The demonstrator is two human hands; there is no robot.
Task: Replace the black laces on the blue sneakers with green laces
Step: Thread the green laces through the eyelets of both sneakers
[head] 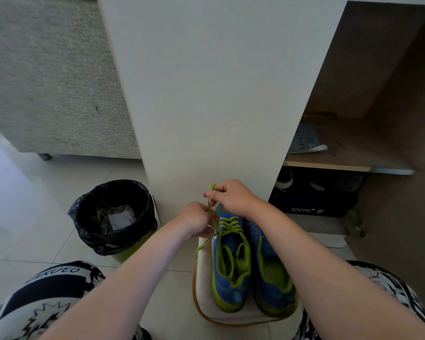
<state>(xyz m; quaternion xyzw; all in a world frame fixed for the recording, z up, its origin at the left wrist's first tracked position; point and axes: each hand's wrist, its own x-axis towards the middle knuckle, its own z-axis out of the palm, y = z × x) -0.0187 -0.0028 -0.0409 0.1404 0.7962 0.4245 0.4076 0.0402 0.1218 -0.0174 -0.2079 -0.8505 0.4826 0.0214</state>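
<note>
Lower centre: right hand (231,197) pinches the green lace (212,186) tip in a closed grip, left hand (196,219) pinches it lower, just above the blue sneaker (231,241).

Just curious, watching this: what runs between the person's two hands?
A green lace, in the head view: the right hand pinches its upper end, the left hand grips it lower down, just above the blue sneakers.

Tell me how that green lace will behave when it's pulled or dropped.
Probably floppy: the lace bends between the left hand and right hand, and its loose end droops beside the sneaker. Likely very light, being thin and flat. Pulled, it may drag where it crosses the eyelets.
</note>
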